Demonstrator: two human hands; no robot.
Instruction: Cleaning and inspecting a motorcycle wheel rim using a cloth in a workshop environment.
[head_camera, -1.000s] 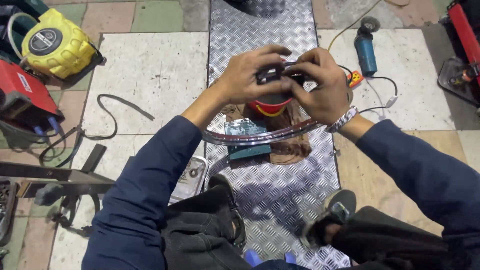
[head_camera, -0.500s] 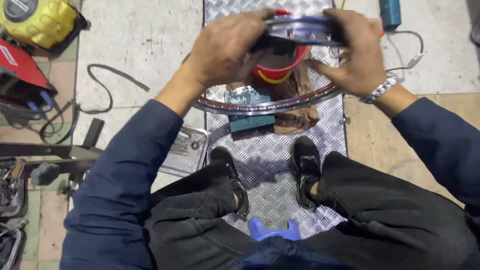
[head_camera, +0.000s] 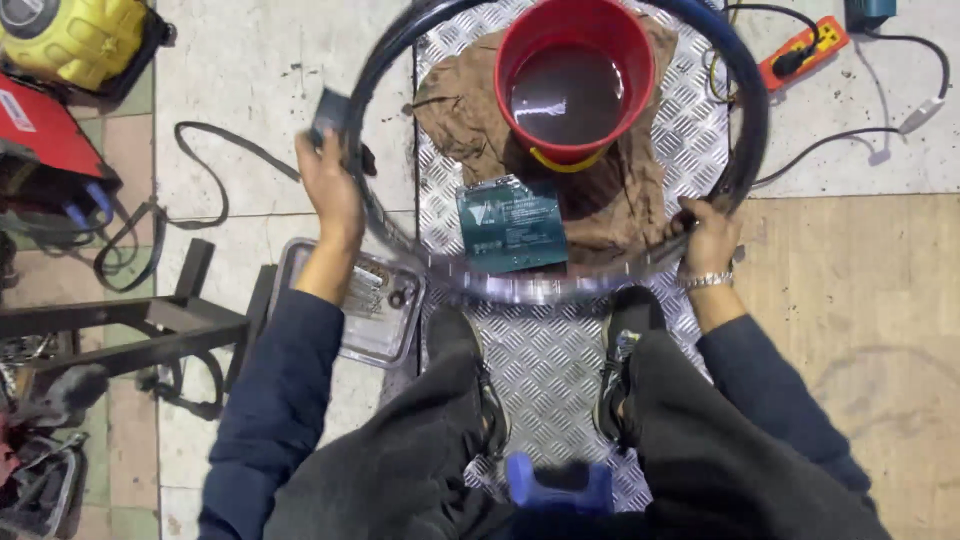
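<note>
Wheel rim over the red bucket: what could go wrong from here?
1. The wheel rim is held flat by both hands, left hand and right hand, right above the red bucket of dark liquid; a low swing could tip or splash it.
2. An orange power strip lies close to the bucket, so spilled liquid might reach it.
3. The clear tray of small parts sits beside the left foot and could be kicked.

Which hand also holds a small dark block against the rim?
The left hand: it pinches a dark block at the wheel rim. The right hand grips rim only.
</note>
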